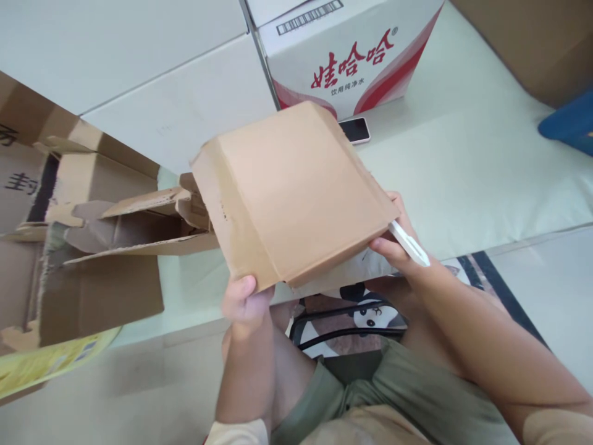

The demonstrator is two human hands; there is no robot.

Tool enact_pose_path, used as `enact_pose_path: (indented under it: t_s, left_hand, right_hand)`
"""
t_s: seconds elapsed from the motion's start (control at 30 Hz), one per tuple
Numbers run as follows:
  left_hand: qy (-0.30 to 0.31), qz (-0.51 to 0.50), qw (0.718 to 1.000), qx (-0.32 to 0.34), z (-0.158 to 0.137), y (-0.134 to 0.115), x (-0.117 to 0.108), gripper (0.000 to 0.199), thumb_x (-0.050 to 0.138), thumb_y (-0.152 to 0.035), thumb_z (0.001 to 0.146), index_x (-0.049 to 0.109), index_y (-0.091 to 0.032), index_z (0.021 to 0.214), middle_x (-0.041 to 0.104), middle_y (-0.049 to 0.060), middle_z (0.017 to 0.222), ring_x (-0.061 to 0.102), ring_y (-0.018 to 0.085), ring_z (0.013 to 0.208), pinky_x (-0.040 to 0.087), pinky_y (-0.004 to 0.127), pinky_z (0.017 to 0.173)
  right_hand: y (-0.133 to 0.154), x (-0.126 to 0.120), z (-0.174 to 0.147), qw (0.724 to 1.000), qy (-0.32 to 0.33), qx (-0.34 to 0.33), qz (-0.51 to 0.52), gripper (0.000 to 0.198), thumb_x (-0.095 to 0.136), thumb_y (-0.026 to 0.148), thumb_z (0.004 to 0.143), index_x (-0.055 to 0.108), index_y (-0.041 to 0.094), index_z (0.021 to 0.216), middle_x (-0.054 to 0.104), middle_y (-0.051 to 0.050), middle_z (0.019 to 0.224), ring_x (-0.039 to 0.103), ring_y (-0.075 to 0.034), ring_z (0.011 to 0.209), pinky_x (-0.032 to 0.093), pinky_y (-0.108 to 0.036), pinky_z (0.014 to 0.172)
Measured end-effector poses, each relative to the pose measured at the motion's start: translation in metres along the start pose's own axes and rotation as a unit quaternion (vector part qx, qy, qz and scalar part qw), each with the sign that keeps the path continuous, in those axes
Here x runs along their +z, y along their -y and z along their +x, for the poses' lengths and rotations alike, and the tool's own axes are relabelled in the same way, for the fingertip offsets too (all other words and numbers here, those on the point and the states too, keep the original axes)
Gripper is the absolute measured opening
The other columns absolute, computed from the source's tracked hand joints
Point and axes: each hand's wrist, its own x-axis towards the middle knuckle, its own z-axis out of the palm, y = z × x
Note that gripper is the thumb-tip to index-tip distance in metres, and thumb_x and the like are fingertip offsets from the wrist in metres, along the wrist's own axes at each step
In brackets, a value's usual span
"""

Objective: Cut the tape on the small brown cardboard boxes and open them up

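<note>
A creased piece of brown cardboard [301, 191] is held up in front of me, tilted, with a folded flap along its left side. My left hand [248, 300] pinches its lower left corner, thumb on top. At the right corner my right hand [398, 241] grips the cardboard too, fingers partly hidden behind it. A slim white utility knife [410, 245] lies in that same right hand, its handle end pointing toward my wrist. The knife's front end is hidden by the cardboard.
Opened cardboard boxes [102, 272] stand at the left. A white-and-red water carton [343, 68] is at the back, with a phone [356, 130] before it on the pale green cover [463, 167]. A blue object [569, 123] sits far right. A black-framed panda-print seat [343, 330] is below.
</note>
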Motion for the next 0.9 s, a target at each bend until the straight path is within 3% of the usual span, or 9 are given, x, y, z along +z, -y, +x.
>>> enact_pose_path:
  t_s: [0.1,0.27,0.37,0.47,0.63,0.77,0.9]
  left_hand:
    - [-0.004,0.008,1.0,0.01,0.006,0.004,0.003,0.073,0.08,-0.063,0.057,0.074,-0.026,0.12,0.075,0.01,0.125,0.07,0.041,0.121,0.064,0.051,0.093]
    - [-0.012,0.037,0.998,0.051,0.02,0.018,0.005,0.045,0.071,-0.058,0.07,0.079,-0.023,0.097,0.078,0.009,0.114,0.067,0.034,0.127,0.056,0.043,0.107]
    - [-0.034,0.062,0.996,0.052,0.028,0.023,0.001,0.034,0.066,-0.056,0.073,0.073,-0.022,0.076,0.078,0.008,0.092,0.072,0.03,0.112,0.058,0.04,0.1]
    - [-0.082,0.093,0.991,0.05,0.033,0.023,-0.005,0.03,0.062,-0.051,0.077,0.064,-0.022,0.066,0.072,0.004,0.076,0.073,0.024,0.091,0.058,0.037,0.09]
    - [-0.155,0.152,0.974,0.057,0.035,0.015,-0.012,0.03,0.067,-0.036,0.075,0.052,-0.021,0.055,0.053,-0.004,0.056,0.054,0.012,0.056,0.05,0.026,0.061]
    - [-0.137,0.171,0.976,0.019,0.031,0.01,-0.015,0.039,0.073,-0.04,0.073,0.048,-0.02,0.051,0.048,-0.004,0.049,0.046,0.01,0.046,0.035,0.024,0.047]
    - [-0.067,0.142,0.987,0.03,0.026,0.007,-0.015,0.052,0.061,-0.051,0.083,0.044,-0.021,0.044,0.041,-0.001,0.04,0.046,0.012,0.042,0.037,0.028,0.048]
  right_hand:
    - [-0.002,-0.004,0.003,0.999,-0.008,0.016,0.028,0.075,0.086,0.075,0.06,0.043,0.03,0.103,0.056,-0.001,0.096,0.061,-0.024,0.088,0.052,-0.04,0.073]
    - [-0.002,-0.009,0.003,0.987,-0.144,0.061,-0.044,0.059,0.086,0.057,0.075,0.038,0.03,0.095,0.045,0.005,0.077,0.046,-0.016,0.063,0.042,-0.034,0.058]
    - [0.004,-0.009,0.001,0.977,-0.185,0.047,-0.097,0.052,0.083,0.055,0.08,0.039,0.03,0.094,0.041,0.004,0.075,0.041,-0.016,0.06,0.037,-0.036,0.055]
    - [0.01,-0.006,-0.002,0.969,-0.201,0.021,-0.142,0.049,0.08,0.057,0.082,0.041,0.031,0.093,0.042,0.001,0.077,0.049,-0.021,0.067,0.039,-0.04,0.058]
    - [0.014,-0.003,-0.004,0.968,-0.197,0.006,-0.153,0.049,0.079,0.059,0.082,0.041,0.032,0.094,0.044,-0.001,0.079,0.054,-0.025,0.076,0.041,-0.043,0.061]
    - [0.011,-0.004,-0.004,0.963,-0.217,-0.013,-0.157,0.044,0.074,0.062,0.084,0.043,0.031,0.091,0.04,0.0,0.075,0.049,-0.024,0.071,0.039,-0.042,0.06]
    - [0.004,-0.004,-0.003,0.968,-0.233,-0.01,-0.095,0.04,0.067,0.065,0.087,0.046,0.031,0.09,0.036,0.001,0.07,0.043,-0.021,0.063,0.035,-0.04,0.056]
